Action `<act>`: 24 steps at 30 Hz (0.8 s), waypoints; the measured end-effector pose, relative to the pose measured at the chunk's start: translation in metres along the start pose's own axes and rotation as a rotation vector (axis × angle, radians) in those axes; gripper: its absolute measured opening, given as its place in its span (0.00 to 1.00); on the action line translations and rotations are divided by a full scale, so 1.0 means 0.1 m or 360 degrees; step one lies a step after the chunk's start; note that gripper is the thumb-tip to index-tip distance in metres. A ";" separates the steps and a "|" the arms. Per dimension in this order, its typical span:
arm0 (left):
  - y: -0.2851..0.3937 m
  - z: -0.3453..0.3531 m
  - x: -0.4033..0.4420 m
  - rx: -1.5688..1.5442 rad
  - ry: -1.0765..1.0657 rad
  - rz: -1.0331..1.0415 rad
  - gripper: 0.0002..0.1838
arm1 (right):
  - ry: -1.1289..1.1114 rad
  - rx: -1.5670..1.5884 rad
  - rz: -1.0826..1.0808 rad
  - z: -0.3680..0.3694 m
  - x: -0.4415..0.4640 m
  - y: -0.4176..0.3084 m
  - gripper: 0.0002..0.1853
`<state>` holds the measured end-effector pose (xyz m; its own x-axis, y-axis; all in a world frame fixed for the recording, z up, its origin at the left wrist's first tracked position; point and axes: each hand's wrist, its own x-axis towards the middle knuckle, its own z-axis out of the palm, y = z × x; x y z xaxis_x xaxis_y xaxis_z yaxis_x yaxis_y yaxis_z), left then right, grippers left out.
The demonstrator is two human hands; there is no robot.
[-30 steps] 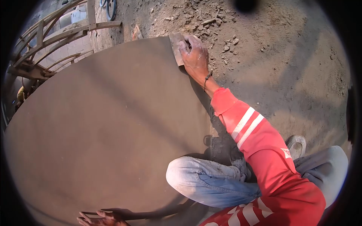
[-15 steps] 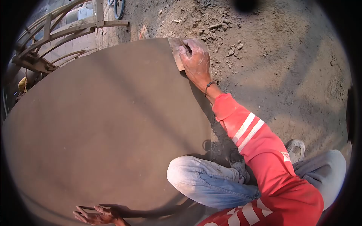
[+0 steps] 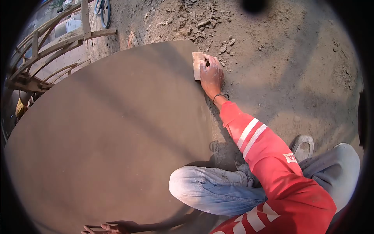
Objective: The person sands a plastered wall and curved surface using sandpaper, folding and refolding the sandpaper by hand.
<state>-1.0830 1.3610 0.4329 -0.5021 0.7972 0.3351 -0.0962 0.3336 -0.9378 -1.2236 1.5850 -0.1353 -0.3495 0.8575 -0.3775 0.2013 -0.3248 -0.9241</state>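
My right hand [image 3: 212,75], with a dark cord at the wrist, is closed on a flat wooden float [image 3: 198,66]. The float lies at the upper right edge of a broad, smooth grey-brown mortar surface [image 3: 117,128]. Low in the view, my left hand [image 3: 105,229] is partly cut off by the bottom edge; its fingers are apart and nothing is in them. It is over the near part of the same surface, beside its own shadow.
Curved wooden frames [image 3: 58,45] stand at the upper left, near a blue hose [image 3: 105,15]. Rubble [image 3: 227,46] lies on the dirt ground beyond the surface. My bent knee [image 3: 187,183] rests by its right edge. A yellow item [image 3: 20,108] shows at far left.
My right hand has moved the float a little right and toward me along the edge, and the float now stands more upright in the view. My left hand has dropped lower, partly out of frame.
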 end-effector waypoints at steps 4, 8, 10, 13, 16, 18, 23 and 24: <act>0.14 -0.04 0.13 -0.0088 0.0013 -0.0021 0.37 | 0.0092 -0.0150 -0.0057 0.11 0.27 -0.16 0.15; 0.22 -0.09 0.24 -0.0099 -0.0020 -0.0008 0.37 | -0.0030 -0.0255 0.0113 0.12 0.16 -0.13 0.15; 0.24 -0.07 0.25 -0.0144 0.0018 -0.0004 0.37 | -0.0074 -0.0190 0.0180 0.08 0.01 0.01 0.14; 0.27 -0.06 0.26 -0.0128 0.0017 -0.0004 0.38 | -0.0020 -0.0128 0.0134 0.04 0.08 -0.02 0.13; 0.25 -0.08 0.27 -0.0117 0.0005 0.0014 0.38 | 0.0006 -0.0236 0.0110 0.13 0.31 -0.12 0.12; 0.24 -0.07 0.26 -0.0113 -0.0009 0.0005 0.38 | 0.0065 -0.0311 0.0039 0.12 0.23 -0.13 0.12; 0.25 -0.07 0.25 -0.0112 0.0007 -0.0029 0.39 | -0.0172 -0.0087 0.0200 -0.23 -0.60 0.28 0.11; 0.24 -0.07 0.26 -0.0105 0.0014 -0.0021 0.39 | -0.0224 -0.0093 0.0259 -0.28 -0.65 0.24 0.11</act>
<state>-1.0922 1.3931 0.4193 -0.4936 0.7969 0.3482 -0.0453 0.3762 -0.9254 -1.1704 1.5321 -0.1314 -0.4313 0.7302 -0.5298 0.3170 -0.4271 -0.8468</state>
